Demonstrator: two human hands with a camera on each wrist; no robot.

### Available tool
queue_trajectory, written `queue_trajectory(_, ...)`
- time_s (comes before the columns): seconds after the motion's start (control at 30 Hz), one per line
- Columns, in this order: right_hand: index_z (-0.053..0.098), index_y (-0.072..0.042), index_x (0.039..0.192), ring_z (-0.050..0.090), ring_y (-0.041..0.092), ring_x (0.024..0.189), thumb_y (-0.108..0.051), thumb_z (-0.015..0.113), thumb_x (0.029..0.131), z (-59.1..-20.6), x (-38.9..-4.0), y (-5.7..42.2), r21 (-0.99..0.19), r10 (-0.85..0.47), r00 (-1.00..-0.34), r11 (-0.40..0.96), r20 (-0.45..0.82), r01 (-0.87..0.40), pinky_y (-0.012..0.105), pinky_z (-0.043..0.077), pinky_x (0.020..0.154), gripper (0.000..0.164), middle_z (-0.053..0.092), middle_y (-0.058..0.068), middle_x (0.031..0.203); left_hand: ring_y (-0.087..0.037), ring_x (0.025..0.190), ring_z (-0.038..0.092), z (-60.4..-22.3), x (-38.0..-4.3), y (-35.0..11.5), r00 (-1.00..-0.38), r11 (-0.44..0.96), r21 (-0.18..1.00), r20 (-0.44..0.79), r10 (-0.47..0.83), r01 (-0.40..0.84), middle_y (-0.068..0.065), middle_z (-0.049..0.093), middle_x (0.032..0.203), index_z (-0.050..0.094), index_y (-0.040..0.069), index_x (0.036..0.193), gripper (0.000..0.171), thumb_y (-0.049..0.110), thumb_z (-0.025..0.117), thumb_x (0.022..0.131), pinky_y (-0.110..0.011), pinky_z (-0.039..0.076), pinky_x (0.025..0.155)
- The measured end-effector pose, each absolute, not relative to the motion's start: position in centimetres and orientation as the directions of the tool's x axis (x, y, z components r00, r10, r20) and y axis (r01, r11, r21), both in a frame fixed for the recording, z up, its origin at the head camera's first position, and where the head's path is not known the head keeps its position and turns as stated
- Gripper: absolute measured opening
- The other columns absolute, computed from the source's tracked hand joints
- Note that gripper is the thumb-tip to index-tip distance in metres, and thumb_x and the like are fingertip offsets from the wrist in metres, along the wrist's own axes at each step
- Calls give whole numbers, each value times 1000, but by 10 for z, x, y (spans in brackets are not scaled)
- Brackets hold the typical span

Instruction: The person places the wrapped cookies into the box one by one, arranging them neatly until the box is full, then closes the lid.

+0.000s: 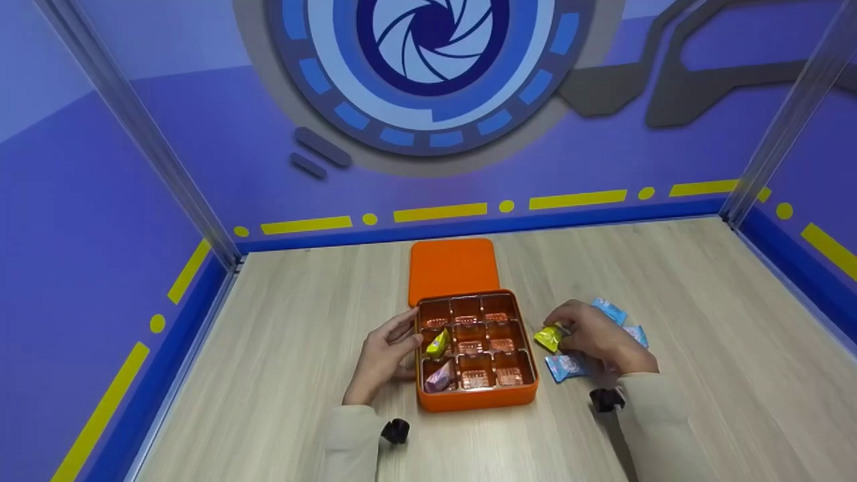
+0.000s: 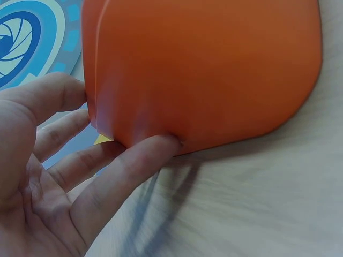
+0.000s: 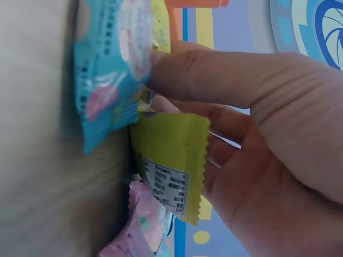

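Observation:
An orange box [image 1: 479, 400] with a tray of several compartments stands in front of me. A yellow-wrapped candy [image 1: 437, 343] lies in its middle-left compartment, and a pink-wrapped candy [image 1: 439, 378] in the front-left one. My left hand [image 1: 380, 361] rests against the box's left side, fingers spread on the wall, thumb at the rim. Right of the box, my right hand [image 1: 592, 335] pinches a yellow candy packet [image 1: 548, 338] close over the table. In the right wrist view, a second yellow packet [image 3: 171, 160] shows below the thumb, and a blue packet [image 3: 110, 64] partly covers the pinched one.
An orange lid [image 1: 452, 268] lies behind the box. Around my right hand are blue candy packets [image 1: 566, 367], and a pink packet [image 3: 142, 222] shows in the right wrist view. Purple-blue panels [image 1: 469, 181] enclose the table at the back and sides.

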State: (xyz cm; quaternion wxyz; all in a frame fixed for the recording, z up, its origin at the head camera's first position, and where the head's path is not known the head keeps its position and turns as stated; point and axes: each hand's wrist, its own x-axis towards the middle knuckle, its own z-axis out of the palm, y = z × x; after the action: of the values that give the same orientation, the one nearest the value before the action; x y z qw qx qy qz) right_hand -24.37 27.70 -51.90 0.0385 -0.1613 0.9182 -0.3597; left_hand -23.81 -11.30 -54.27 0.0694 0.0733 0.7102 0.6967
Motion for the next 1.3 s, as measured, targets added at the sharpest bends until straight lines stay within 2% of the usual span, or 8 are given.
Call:
queue_trajectory(0.17,78,-1,114,63,34,103,9,75,87,-521,-245,276,-650,-316,-946,705,68,-282,57,56,94,29,67,16,118,-42,140,53,-543,-238,-113,-980,14,1000,-2,197,0,-23,50,157,56,8,155,55,8,71,102,-50,65,66)
queue_trajectory(0.37,78,-2,116,63,33,108,5,71,90,-523,-247,277,-677,-265,-964,702,39,-220,60,54,100,28,68,13,120,-42,140,52,-542,-238,-113,-982,18,1000,-3,190,1,-23,50,156,56,8,155,56,9,72,102,-50,65,66)
queue_trajectory(0.57,78,-4,116,63,28,99,1,69,95,-524,-249,276,-685,-233,-972,703,30,-190,54,57,95,23,70,10,115,-42,138,55,-542,-237,-113,-982,35,999,-7,187,-1,-22,51,157,56,9,156,57,10,72,102,-49,65,63)
queue_trajectory(0.77,79,-8,116,61,28,99,-1,71,95,-525,-251,275,-684,-206,-979,712,15,-160,52,56,95,24,70,8,115,-42,138,55,-541,-237,-113,-983,37,999,-12,182,-5,-21,51,157,55,11,156,57,11,72,102,-49,65,64)
queue_trajectory(1.0,79,-8,117,61,25,95,1,68,96,-527,-251,276,-702,-190,-981,696,22,-151,47,57,88,25,72,7,112,-42,138,55,-540,-236,-114,-982,47,999,4,190,13,-20,50,158,54,10,157,57,12,71,102,-50,65,64)
queue_trajectory(1.3,78,-15,119,63,27,105,-9,71,102,-530,-249,275,-759,-118,-993,647,-16,-65,53,56,100,19,72,6,117,-41,141,52,-542,-236,-113,-982,45,999,5,191,14,-19,50,158,54,10,157,57,12,71,102,-48,65,65)
